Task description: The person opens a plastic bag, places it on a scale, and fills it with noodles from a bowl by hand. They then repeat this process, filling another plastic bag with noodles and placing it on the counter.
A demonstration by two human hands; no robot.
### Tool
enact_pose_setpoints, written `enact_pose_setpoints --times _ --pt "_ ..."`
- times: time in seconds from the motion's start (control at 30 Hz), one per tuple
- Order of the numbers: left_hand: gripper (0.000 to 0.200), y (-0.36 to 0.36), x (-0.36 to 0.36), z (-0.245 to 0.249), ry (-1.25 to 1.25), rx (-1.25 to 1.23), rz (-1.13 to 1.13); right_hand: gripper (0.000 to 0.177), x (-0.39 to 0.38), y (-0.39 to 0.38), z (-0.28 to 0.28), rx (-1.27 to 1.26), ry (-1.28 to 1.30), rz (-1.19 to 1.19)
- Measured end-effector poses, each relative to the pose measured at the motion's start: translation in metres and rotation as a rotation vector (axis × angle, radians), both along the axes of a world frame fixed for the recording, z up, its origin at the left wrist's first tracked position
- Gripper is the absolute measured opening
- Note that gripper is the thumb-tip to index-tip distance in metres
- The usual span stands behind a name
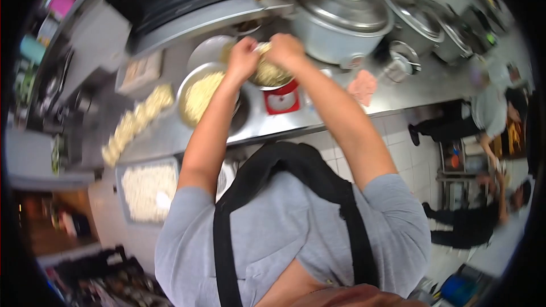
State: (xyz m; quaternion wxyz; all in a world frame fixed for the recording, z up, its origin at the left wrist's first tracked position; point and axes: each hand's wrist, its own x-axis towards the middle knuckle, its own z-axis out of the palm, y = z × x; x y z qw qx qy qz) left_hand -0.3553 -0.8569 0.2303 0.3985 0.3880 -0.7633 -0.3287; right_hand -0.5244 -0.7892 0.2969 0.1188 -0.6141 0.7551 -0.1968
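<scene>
My left hand [243, 57] and my right hand [284, 51] are close together over a metal bowl [273, 87] on a red scale [281, 100]. The fingers of both hands are closed on a pale, stringy food [264, 49], which looks like noodles; darker strands lie in the bowl below. Left of my left forearm, a wide metal bowl [183, 92] holds a heap of yellow noodles [200, 96]. Another round metal dish [207, 51] sits behind it. Fingertips and food are blurred.
Large lidded pots [335, 28] line the back right of the steel counter [392, 88], near a pink cloth [362, 87]. Noodle bundles [136, 121] lie in a row at left, above a tray of white food [149, 191]. Two people [483, 111] stand far right.
</scene>
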Motion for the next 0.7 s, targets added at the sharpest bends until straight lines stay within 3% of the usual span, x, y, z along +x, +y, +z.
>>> enact_pose_setpoints --times 0.07,0.13,0.17,0.33,0.4,0.43,0.5,0.53,0.6,0.7 --pt "0.011 -0.007 -0.004 0.001 0.076 0.051 0.050 0.039 -0.014 -0.025 -0.029 -0.012 -0.146 0.063" --pt "0.009 -0.015 -0.003 0.005 0.143 0.217 0.045 0.033 -0.030 -0.034 -0.048 0.142 -0.763 0.204" --pt "0.009 0.008 0.002 0.039 0.163 0.355 0.053 0.030 -0.023 -0.015 -0.032 0.206 -0.987 0.197" --pt "0.023 0.005 0.003 0.043 0.179 0.405 0.062 0.043 -0.022 0.002 -0.039 0.197 -1.344 0.314" --pt "0.022 0.004 0.002 0.040 0.163 0.379 0.066 0.051 -0.019 0.012 -0.035 0.207 -1.755 0.169" --pt "0.022 0.003 0.000 0.038 0.159 0.377 0.063 0.051 -0.015 0.016 -0.037 0.202 -1.760 0.169" --pt "0.022 0.003 -0.004 0.033 0.230 0.310 0.115 0.069 -0.001 0.021 -0.042 -0.033 -1.009 0.282" --pt "0.022 0.001 -0.006 0.030 0.228 0.311 0.112 0.069 0.001 0.021 -0.045 -0.035 -1.010 0.278" --pt "0.023 -0.005 -0.008 0.025 0.125 0.226 0.102 0.087 0.004 0.019 -0.050 -0.152 -0.564 0.120" --pt "0.026 -0.005 0.000 0.037 -0.035 0.320 0.020 0.075 0.008 0.028 -0.024 -0.176 -0.428 0.013"
